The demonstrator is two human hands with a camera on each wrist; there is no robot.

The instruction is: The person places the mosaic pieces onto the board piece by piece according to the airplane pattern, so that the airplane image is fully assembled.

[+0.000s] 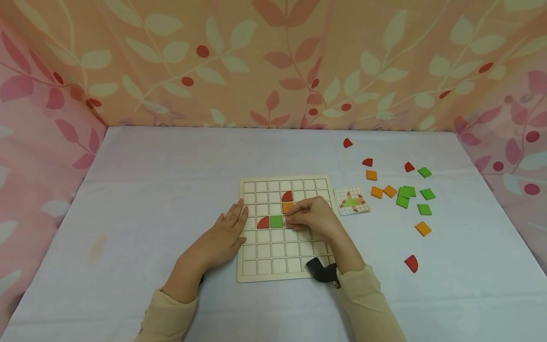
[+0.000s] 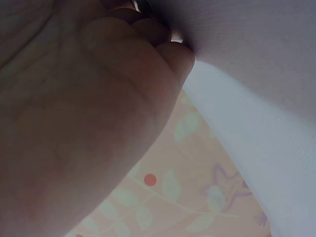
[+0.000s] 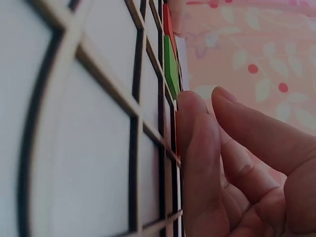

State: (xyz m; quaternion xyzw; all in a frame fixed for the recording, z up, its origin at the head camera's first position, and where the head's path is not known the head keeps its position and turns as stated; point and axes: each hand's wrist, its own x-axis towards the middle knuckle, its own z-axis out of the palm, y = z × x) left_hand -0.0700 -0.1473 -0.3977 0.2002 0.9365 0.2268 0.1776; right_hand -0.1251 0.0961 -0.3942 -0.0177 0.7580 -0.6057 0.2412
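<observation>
The left hand (image 1: pixel 224 237) rests flat at the left edge of the gridded wooden board (image 1: pixel 240 256), its fingertips along the rim. The right hand (image 1: pixel 316 218) is over the middle of the board, fingers bent and fingertips down at the cell right of a green square tile (image 1: pixel 276 221). An orange square tile (image 1: pixel 288 207) lies just above those fingertips, below a red quarter-round tile (image 1: pixel 287 196). Another red quarter-round tile (image 1: pixel 263 222) is left of the green one. In the right wrist view the fingertips (image 3: pixel 192 103) sit close against the board; whether they pinch a tile I cannot tell.
Right of the board lies a pattern card (image 1: pixel 351 201). Farther right, loose tiles are scattered: several green squares (image 1: pixel 424 209), orange squares (image 1: pixel 423 228) and red quarter-rounds (image 1: pixel 411 263). A black wrist-camera mount (image 1: pixel 321 271) overlaps the board's lower right corner. Floral cloth (image 1: pixel 273 61) surrounds the white table (image 1: pixel 171 156).
</observation>
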